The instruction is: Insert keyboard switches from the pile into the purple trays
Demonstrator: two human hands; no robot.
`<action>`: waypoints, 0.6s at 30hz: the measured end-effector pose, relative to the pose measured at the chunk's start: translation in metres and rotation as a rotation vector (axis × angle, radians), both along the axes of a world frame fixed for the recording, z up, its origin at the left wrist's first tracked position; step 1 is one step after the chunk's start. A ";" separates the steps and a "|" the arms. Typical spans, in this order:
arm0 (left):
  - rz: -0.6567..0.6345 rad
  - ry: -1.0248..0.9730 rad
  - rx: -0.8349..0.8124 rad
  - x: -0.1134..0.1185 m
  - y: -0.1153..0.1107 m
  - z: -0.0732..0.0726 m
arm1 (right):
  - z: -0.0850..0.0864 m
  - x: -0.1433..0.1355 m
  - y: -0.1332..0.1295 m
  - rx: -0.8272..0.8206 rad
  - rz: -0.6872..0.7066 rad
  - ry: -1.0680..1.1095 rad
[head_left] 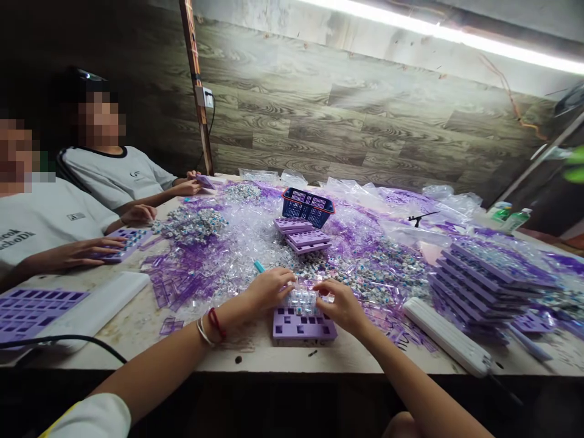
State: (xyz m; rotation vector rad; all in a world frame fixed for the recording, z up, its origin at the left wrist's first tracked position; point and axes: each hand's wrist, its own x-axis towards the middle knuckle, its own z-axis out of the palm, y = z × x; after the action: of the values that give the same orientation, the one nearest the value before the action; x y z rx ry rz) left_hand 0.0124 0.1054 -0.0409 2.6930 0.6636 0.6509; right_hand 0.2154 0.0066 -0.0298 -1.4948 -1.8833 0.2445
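Head view, clear piece between hands, tray beneath

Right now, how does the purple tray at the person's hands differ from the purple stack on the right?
Count: the purple tray looks single; the purple stack has several layers.
Height: the tray lies low; the stack rises well above it.
Handling: the left hand and right hand are at the tray; no hand is on the stack.
Shared: both are purple and on the table.
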 end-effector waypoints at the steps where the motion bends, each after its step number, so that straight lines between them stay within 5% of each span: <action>1: 0.011 -0.009 0.002 0.000 0.004 -0.001 | -0.001 0.001 0.001 -0.009 -0.005 0.017; 6: 0.270 0.061 0.095 0.029 0.038 0.004 | -0.003 0.003 0.009 -0.043 -0.004 0.013; 12: 0.354 0.136 0.033 0.082 0.088 0.023 | -0.003 0.006 0.010 -0.048 -0.005 0.035; 18: 0.604 -0.044 -0.031 0.080 0.134 0.043 | 0.006 0.008 -0.007 -0.046 0.013 0.089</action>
State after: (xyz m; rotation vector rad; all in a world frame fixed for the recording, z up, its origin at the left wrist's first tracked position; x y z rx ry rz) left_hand 0.0927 0.2394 0.0022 2.4272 1.4809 0.8201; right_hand 0.2235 -0.0004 -0.0241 -1.4777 -1.8287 0.3573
